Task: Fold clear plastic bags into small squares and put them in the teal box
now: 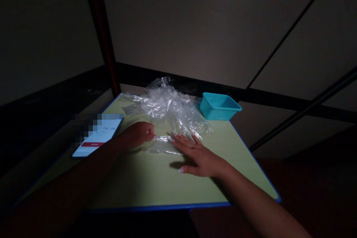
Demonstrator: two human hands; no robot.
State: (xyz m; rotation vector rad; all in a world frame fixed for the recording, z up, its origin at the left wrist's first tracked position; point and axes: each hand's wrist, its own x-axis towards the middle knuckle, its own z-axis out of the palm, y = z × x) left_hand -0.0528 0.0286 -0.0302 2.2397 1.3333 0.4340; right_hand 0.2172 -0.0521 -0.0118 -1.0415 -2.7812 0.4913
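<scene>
On the table lies a clear plastic bag, spread fairly flat before me. My left hand is closed, its fingers gripping the upper left edge of that bag. My right hand lies with fingers stretched out, the tips touching the bag's right side and the thumb apart from them. Just beyond both hands rises a crumpled heap of clear plastic bags. Whether the flat bag joins the heap I cannot tell.
A turquoise plastic bin stands at the far right corner of the table. To the left lies a tablet or phone with its screen lit. The pale table has a blue edge, and dark panelled walls rise behind it.
</scene>
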